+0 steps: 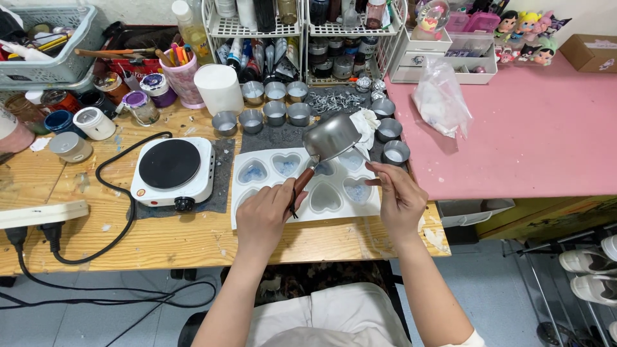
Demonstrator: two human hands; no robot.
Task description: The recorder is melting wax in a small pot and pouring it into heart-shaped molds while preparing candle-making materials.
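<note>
My left hand grips the brown handle of a small grey metal pouring pot, which is tilted above the back right of a white heart-cavity mould. Some cavities hold pale blue material. My right hand pinches a thin stick whose tip points under the pot's rim, over the mould's right side.
A white single hot plate with a black cord sits left of the mould. Several small metal tins stand behind it. Wire racks of bottles, jars, a basket and a clear plastic bag on a pink table fill the back.
</note>
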